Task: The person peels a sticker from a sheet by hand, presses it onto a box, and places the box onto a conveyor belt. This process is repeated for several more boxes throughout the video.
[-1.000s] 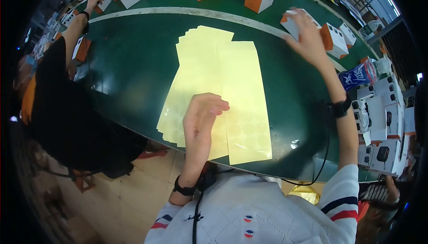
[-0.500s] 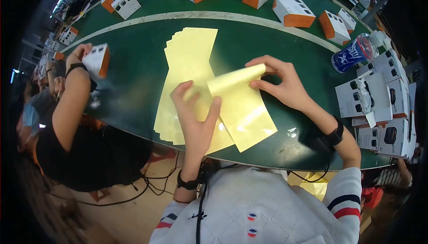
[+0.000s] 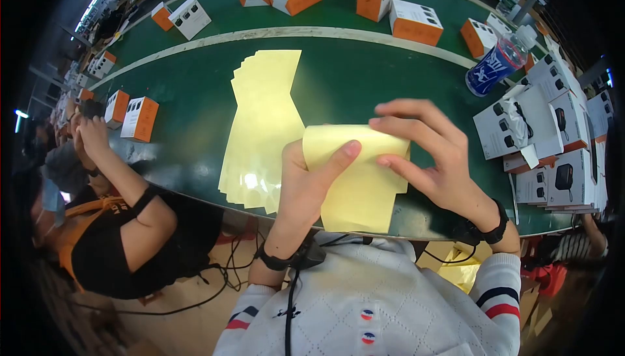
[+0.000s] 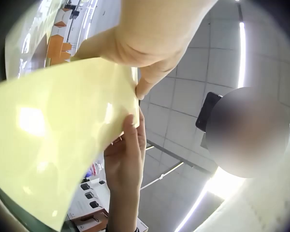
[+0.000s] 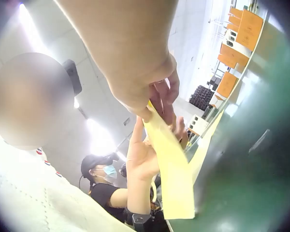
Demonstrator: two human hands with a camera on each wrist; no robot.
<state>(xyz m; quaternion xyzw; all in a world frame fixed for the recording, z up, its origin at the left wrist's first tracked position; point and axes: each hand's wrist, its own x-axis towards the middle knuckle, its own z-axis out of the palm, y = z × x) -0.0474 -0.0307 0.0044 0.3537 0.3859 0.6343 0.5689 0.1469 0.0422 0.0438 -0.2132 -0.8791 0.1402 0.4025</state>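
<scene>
A yellow sticker sheet, bent over along its top, is lifted in front of the person's body. The left hand grips its left side, thumb on the front face and fingers behind. At the right end of the bent edge, the right hand pinches the sheet between thumb and fingers. The left wrist view shows the right thumb lying on the sheet's edge. Left of the hands, a fanned stack of yellow sheets lies on the green table.
White and orange boxes stand along the table's far strip. On the right are a blue-labelled bottle and stacked white boxes. Another person works at the left, near two boxes.
The right hand came back from the far boxes to the sheet. Both hands lifted the sheet off the table and bent its top over. The neighbour set down a box at the left.
</scene>
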